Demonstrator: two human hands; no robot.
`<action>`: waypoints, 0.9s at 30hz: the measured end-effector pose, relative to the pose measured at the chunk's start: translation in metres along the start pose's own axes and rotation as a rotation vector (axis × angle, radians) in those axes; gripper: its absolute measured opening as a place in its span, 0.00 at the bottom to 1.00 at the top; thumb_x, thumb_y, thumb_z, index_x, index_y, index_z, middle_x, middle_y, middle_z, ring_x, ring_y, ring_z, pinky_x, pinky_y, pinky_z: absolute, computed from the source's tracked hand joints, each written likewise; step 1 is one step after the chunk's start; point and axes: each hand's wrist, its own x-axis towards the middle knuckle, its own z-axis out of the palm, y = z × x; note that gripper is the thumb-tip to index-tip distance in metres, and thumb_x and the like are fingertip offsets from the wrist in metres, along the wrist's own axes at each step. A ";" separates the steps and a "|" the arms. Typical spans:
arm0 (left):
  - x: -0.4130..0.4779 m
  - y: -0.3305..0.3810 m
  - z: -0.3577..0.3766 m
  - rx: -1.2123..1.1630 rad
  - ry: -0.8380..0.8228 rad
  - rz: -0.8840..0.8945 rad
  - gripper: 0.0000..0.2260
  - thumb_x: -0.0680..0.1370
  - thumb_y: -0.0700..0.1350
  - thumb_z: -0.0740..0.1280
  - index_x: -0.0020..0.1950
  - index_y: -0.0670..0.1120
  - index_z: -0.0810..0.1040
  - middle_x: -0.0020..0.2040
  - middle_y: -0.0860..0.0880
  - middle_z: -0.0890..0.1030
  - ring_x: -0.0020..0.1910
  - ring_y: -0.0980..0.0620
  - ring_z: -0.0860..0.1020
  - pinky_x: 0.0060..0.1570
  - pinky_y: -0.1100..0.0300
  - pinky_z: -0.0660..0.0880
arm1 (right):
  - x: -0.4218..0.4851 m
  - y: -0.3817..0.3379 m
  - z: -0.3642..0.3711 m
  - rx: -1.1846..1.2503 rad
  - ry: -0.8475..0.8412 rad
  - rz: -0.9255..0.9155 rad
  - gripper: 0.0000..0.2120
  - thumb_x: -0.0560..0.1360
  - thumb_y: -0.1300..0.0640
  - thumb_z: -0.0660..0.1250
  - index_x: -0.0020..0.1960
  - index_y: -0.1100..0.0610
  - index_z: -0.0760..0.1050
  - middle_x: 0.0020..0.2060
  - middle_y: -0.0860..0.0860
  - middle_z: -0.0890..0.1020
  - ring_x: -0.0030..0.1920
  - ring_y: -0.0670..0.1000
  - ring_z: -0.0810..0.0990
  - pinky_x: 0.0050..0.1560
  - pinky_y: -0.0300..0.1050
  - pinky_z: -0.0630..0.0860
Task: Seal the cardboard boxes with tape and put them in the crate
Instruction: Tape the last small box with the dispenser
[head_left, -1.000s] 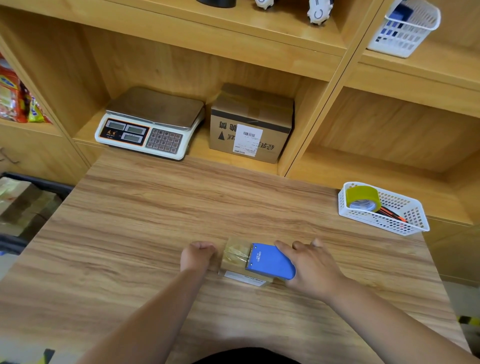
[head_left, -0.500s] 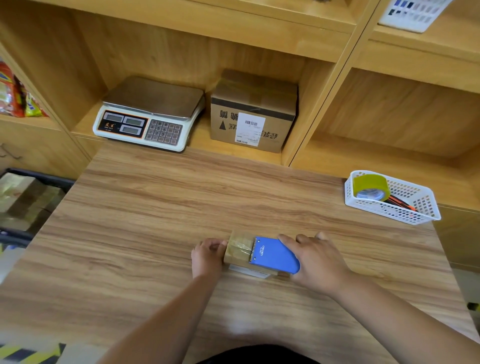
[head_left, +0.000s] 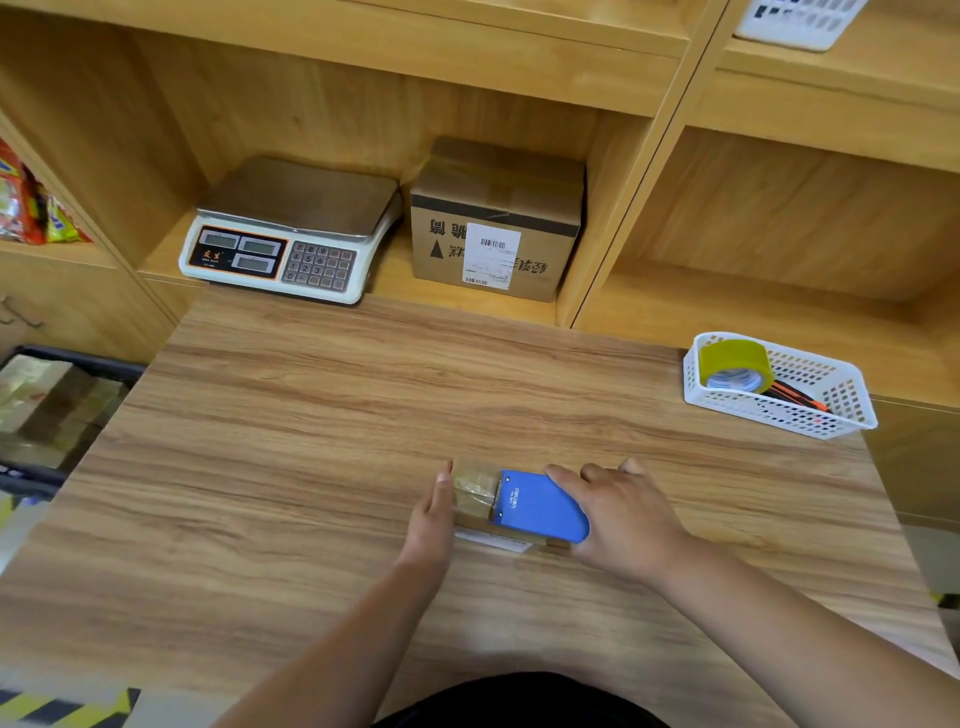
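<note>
The left hand has uncurled from a fist; its fingers now lie straight against the left end of the box. The box sits on the table between both hands. The right hand grips the blue dispenser on the box top. The crate stands well apart, off the table's left edge.

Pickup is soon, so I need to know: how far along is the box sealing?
Done: the crate at the left holds taped boxes. In hand: the right hand grips a dispenser on a small box; the left hand presses flat against its side. Left: finish taping, move it to the crate. The shelf box looks taped but uncrated.
</note>
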 end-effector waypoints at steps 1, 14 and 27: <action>0.001 0.001 -0.002 0.056 -0.021 -0.016 0.20 0.82 0.56 0.51 0.72 0.54 0.69 0.70 0.51 0.71 0.70 0.52 0.66 0.64 0.63 0.59 | 0.000 0.000 0.000 0.002 0.001 0.001 0.35 0.68 0.47 0.62 0.73 0.43 0.56 0.53 0.46 0.76 0.53 0.50 0.76 0.53 0.46 0.57; 0.022 0.035 -0.005 1.120 -0.451 0.696 0.36 0.74 0.40 0.61 0.78 0.45 0.47 0.77 0.48 0.57 0.76 0.50 0.52 0.71 0.66 0.42 | -0.001 0.001 -0.001 0.021 0.021 -0.019 0.35 0.67 0.49 0.63 0.72 0.43 0.57 0.50 0.46 0.76 0.50 0.51 0.77 0.49 0.46 0.55; 0.028 0.028 0.003 1.469 -0.437 0.643 0.55 0.67 0.60 0.71 0.76 0.47 0.33 0.78 0.49 0.48 0.76 0.52 0.43 0.68 0.65 0.32 | -0.002 0.015 -0.001 0.081 0.009 -0.045 0.36 0.68 0.46 0.63 0.74 0.44 0.54 0.52 0.47 0.76 0.51 0.51 0.76 0.55 0.45 0.59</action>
